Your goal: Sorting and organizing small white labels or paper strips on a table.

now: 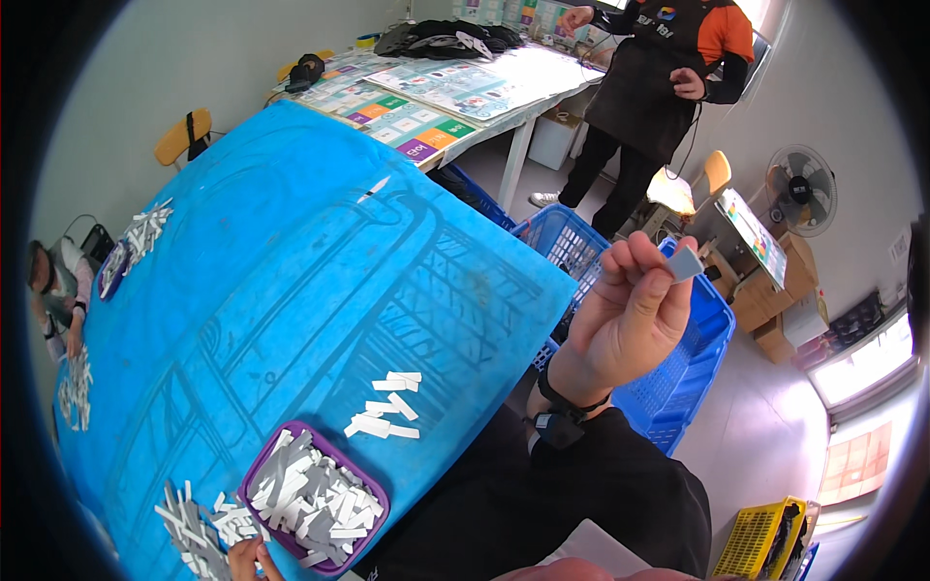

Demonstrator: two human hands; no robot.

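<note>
My right hand (635, 315) is raised beyond the table's right edge, its thumb and fingers pinching a small flat pale-grey piece (686, 264). Only the fingers of my left hand (254, 562) show at the bottom edge, drawn together at a small white strip beside the purple basket. That basket (386, 484) is filled with loose white and grey strips (320, 494). More grey and white strips (194, 533) lie heaped to its left. Beyond the basket, several white strips (387, 407) are scattered on the blue tabletop (262, 290).
Blue crates (678, 387) stand on the floor right of the table. Someone in a dark apron (644, 87) stands at the far table (518, 107). Another person (68, 281) works at the left edge by strip piles. A fan (800, 189) and yellow crate (760, 542) are at right.
</note>
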